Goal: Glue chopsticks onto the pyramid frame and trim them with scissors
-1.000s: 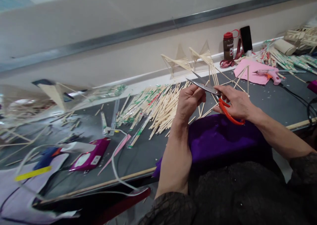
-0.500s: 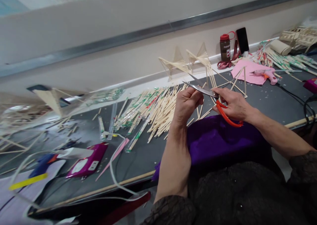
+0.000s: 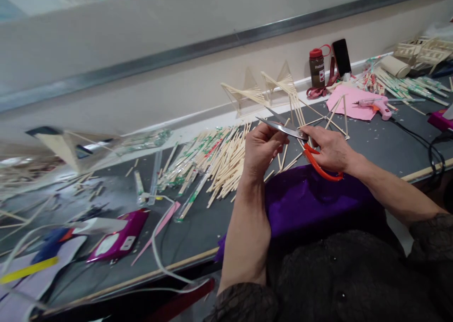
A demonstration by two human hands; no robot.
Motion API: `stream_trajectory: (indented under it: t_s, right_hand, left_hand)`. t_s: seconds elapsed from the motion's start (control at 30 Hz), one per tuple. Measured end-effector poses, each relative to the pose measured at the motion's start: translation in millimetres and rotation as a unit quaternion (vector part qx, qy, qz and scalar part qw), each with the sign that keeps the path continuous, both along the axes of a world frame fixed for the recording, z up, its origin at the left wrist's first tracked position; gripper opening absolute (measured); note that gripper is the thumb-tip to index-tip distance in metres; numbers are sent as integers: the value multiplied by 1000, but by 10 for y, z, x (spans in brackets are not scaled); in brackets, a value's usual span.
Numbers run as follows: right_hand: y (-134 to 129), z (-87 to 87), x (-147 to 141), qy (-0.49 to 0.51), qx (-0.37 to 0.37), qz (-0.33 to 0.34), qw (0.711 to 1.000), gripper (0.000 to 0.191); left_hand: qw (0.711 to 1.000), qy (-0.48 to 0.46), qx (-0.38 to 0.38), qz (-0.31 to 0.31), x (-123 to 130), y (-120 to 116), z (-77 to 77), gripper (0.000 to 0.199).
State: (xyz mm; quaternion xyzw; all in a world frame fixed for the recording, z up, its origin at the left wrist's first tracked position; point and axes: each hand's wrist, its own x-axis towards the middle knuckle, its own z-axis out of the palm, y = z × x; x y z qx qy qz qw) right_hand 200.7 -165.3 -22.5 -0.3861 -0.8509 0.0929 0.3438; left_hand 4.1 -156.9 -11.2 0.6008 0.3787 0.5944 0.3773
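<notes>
My right hand (image 3: 331, 147) grips scissors (image 3: 316, 164) with orange-red handles, their blades parted and aimed up to the left. My left hand (image 3: 262, 147) is closed just beneath the blades, fingers pinched together; whatever it holds is hidden by the fingers and the metal. Behind the hands, thin wooden sticks joined into a frame (image 3: 299, 109) stand on the dark bench. To the left of my left hand lies a large pile of bare wooden sticks (image 3: 230, 164). Purple cloth (image 3: 318, 194) covers my lap below both hands.
Wrapped sticks (image 3: 191, 164) lie left of the pile. A magenta box (image 3: 122, 237) with a white cable sits at the front left. On the right, a pink glue gun (image 3: 377, 105) rests by pink paper (image 3: 348, 102). A bottle (image 3: 317, 69) and phone (image 3: 341, 57) stand against the wall.
The view has shifted slightly, so the bench things appear a little further left. Both hands keep nearly the same pose, and the scissors stay parted over my left hand.
</notes>
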Motion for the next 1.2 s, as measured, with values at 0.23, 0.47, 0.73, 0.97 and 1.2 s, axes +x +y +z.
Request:
stream_trajectory:
  t_s: [0.23, 0.47, 0.73, 0.97, 1.2]
  right_hand:
    - [-5, -33, -25, 1, 10, -15, 1000, 50]
    - [-32, -20, -37, 9, 2, -13, 1000, 62]
    - [-21, -43, -31, 29, 2, 5, 1000, 65]
    - [-15, -45, -23, 29, -1, 18, 999, 66]
    - [12, -61, -30, 56, 8, 47, 997, 51]
  left_hand:
    - [1000, -4, 13, -17, 1, -15, 7, 23]
    - [999, 32, 27, -10, -7, -69, 64, 19]
    - [997, 64, 46, 2, -46, -49, 33, 19]
    - [991, 114, 61, 21, -67, -73, 31, 13]
    - [994, 98, 52, 9, -33, -93, 45, 17]
